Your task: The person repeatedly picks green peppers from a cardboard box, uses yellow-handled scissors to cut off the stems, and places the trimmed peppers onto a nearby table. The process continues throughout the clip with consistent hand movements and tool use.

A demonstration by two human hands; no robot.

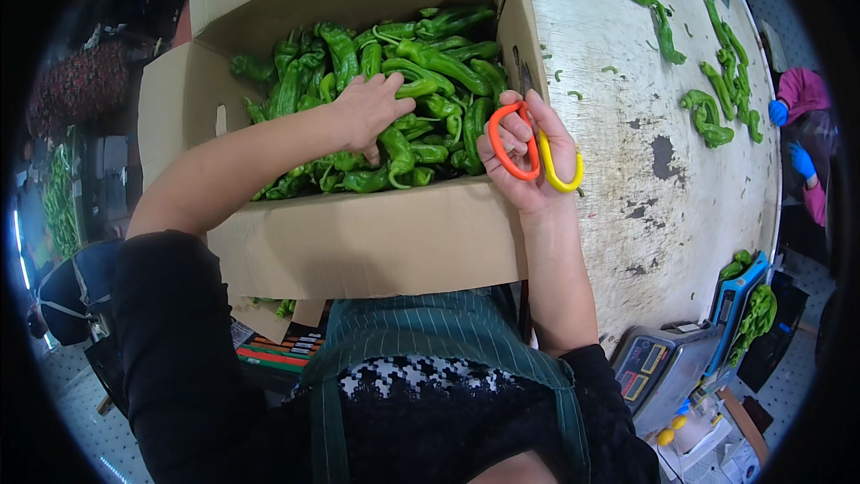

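A large open cardboard box (376,242) lies before me, holding many long green peppers (437,60). My left hand (379,111) reaches into the box and rests on the peppers with its fingers spread; whether it grips one cannot be told. At the box's right edge, my right hand (531,148) holds a pair of scissors (517,141) with one orange and one yellow handle loop. The scissors' dark blades point away from me, beside the slot in the box's right wall.
Loose green peppers (729,74) lie on the worn, pale table (618,215) at right. A digital scale (672,376) stands at the lower right, near a blue-edged device (729,302). Beyond the table's right edge is a co-worker with blue gloves (799,158).
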